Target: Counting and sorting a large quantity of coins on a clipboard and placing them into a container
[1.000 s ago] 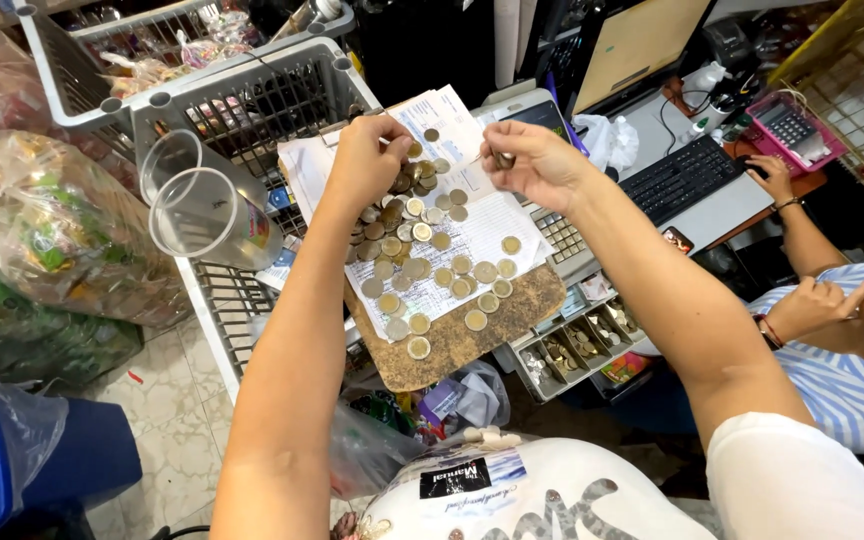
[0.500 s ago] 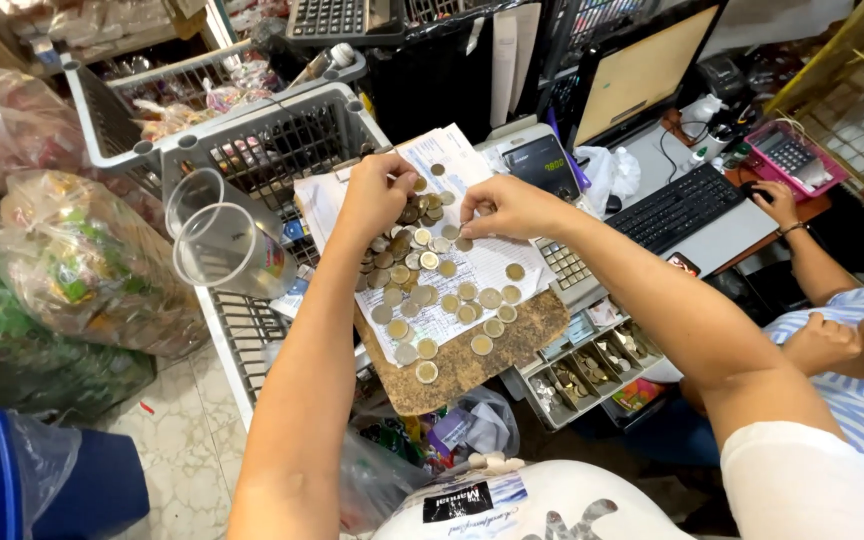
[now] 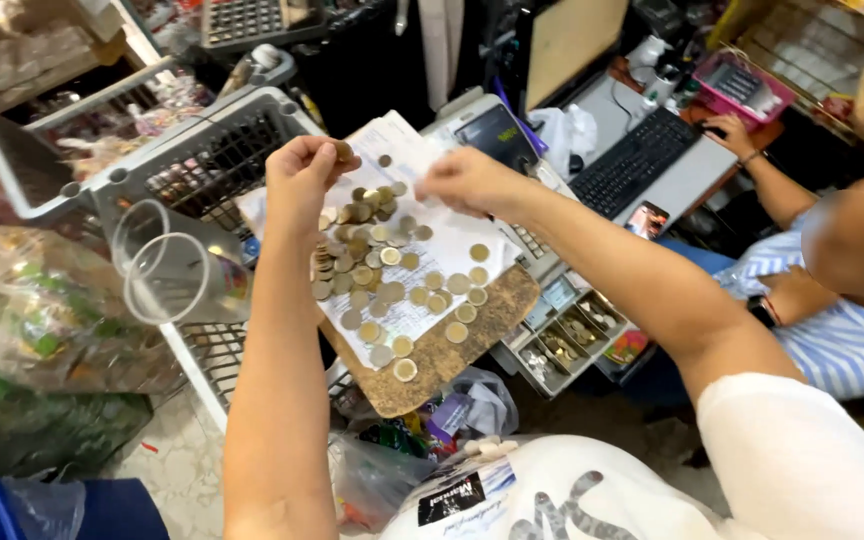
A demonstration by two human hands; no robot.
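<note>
Near the upper middle of the frame the left hand (image 3: 304, 172) is closed into a loose fist, its fingertips pinching a small stack of coins (image 3: 342, 150) lifted above the spread. Just to its right the right hand (image 3: 467, 180) is curled with fingers drawn together; whether it has hold of a coin cannot be told. Below both hands, at the centre of the frame, many loose coins (image 3: 392, 270) lie scattered on a sheet of white paper (image 3: 442, 245), which rests on a brown mottled board (image 3: 452, 355) tilted toward the lower middle. Left of the board stand two clear plastic cups (image 3: 177, 275) against a grey wire basket (image 3: 207, 150). Right of the board sits an open cash drawer (image 3: 567, 345) with coin compartments, and further to the upper right a black keyboard (image 3: 637, 160). At the right edge sits another person in a blue striped shirt (image 3: 842, 340).
</note>
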